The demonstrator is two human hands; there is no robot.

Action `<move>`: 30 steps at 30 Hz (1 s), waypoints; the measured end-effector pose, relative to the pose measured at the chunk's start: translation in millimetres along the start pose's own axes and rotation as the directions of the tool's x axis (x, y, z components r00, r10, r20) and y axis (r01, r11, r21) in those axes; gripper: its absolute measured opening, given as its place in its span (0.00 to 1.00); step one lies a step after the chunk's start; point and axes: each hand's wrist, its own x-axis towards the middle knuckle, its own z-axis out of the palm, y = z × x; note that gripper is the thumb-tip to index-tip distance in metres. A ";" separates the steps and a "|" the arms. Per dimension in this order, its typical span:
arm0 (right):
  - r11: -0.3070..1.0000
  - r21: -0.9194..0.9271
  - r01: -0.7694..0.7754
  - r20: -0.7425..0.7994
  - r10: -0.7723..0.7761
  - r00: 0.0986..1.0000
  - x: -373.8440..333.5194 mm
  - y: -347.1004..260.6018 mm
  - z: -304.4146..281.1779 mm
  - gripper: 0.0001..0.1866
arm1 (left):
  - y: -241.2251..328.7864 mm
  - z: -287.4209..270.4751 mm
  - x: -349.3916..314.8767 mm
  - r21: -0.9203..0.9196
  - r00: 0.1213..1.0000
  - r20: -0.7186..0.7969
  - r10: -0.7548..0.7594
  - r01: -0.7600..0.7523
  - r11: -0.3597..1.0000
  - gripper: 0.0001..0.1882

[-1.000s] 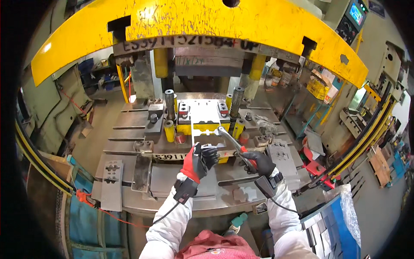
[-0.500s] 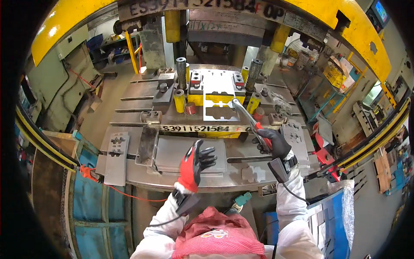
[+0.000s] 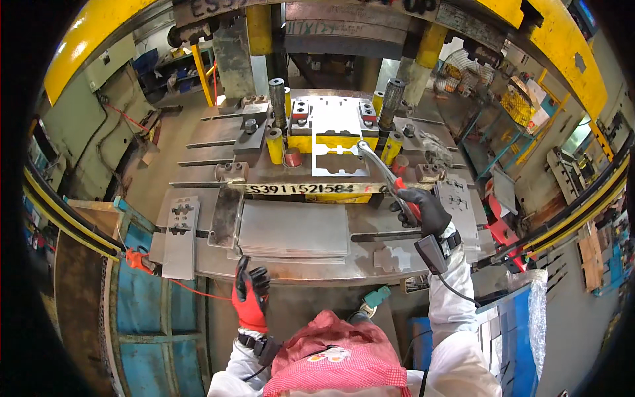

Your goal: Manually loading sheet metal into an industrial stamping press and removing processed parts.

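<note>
My right hand (image 3: pixel 425 210), in a black-and-red glove, is wrapped round the red grip of a long silver hand tool (image 3: pixel 378 163). The tool's rounded far end meets the right edge of a bright metal sheet (image 3: pixel 338 119) with shaped cut-outs, which lies on the die (image 3: pixel 302 143) and overhangs its near side. My left hand (image 3: pixel 251 294), gloved in red and black, is raised in front of the table's near edge. It holds nothing, its fingers loosely bent and the thumb apart. Nearest to it is a stack of flat grey metal sheets (image 3: pixel 291 228).
Guide posts (image 3: pixel 277 106) and yellow blocks (image 3: pixel 275 147) flank the die. Cut plates (image 3: pixel 180 238) lie at the left, and more (image 3: pixel 456 205) at the right. A loose shaped piece (image 3: pixel 392 259) sits near the front edge. Yellow-black bars (image 3: pixel 73 218) run along both sides.
My left hand has moved down and to the left, away from the stack's near side. The view has shifted slightly; my right hand keeps the tool at the sheet's edge.
</note>
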 end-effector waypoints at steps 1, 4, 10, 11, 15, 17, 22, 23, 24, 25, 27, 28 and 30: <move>1.000 0.006 -0.005 0.003 0.005 1.000 -0.1 0.2 -0.1 0.19 | 8.5 21.5 -1.5 0.096 0.998 -0.034 0.059 -0.056 0.994 0.22; 1.000 0.013 0.016 -0.052 -0.015 0.999 -5.4 -6.6 5.9 0.15 | 9.0 49.1 10.9 0.070 0.994 0.030 0.101 -0.103 0.992 0.22; 0.999 0.046 -0.019 -0.048 0.022 0.999 -9.7 -14.6 11.7 0.15 | 10.4 66.3 7.7 0.048 0.984 0.091 0.153 -0.158 0.986 0.21; 0.998 0.052 -0.020 -0.059 0.023 0.998 -10.1 -14.7 12.7 0.15 | 7.3 62.7 6.3 0.070 0.984 0.084 0.156 -0.162 0.984 0.21; 0.999 0.039 -0.025 -0.049 0.026 0.998 -10.1 -14.9 10.5 0.15 | 9.1 46.4 0.4 0.133 0.988 0.014 0.154 -0.154 0.979 0.20; 0.998 0.051 -0.037 -0.037 0.038 0.999 -10.0 -16.7 13.7 0.15 | -2.1 18.2 1.3 0.134 0.980 -0.027 0.200 -0.194 0.972 0.20; 0.997 0.064 -0.037 -0.043 0.040 0.998 -10.0 -14.1 10.6 0.15 | -17.7 -41.7 6.7 0.424 0.836 -0.241 0.492 -0.365 0.829 0.22; 0.998 0.062 -0.020 -0.037 0.022 0.999 -11.3 -13.2 9.4 0.15 | -29.5 -57.2 10.9 0.521 0.764 -0.240 0.598 -0.419 0.744 0.23; 0.998 0.062 -0.002 -0.025 0.003 1.000 -10.6 -12.7 8.9 0.16 | -43.6 -76.9 12.3 0.654 0.772 -0.246 0.587 -0.314 0.688 0.25; 0.997 0.071 -0.015 -0.034 0.018 0.999 -9.5 -12.0 8.7 0.16 | -45.8 -84.9 12.3 0.766 0.779 -0.253 0.573 -0.200 0.611 0.26; 0.995 0.089 -0.042 -0.054 0.047 0.997 -7.5 -10.7 7.4 0.16 | -51.7 -94.0 14.6 0.899 0.852 -0.157 0.500 -0.086 0.429 0.30; 0.996 0.085 -0.035 -0.049 0.039 0.998 -5.4 -9.3 7.6 0.16 | -56.8 -97.5 16.7 0.903 0.875 -0.130 0.467 -0.090 0.420 0.31; 0.997 0.078 -0.021 -0.039 0.024 0.999 -3.6 -7.7 6.3 0.17 | -73.9 -105.7 23.7 0.911 0.915 -0.075 0.396 -0.098 0.400 0.31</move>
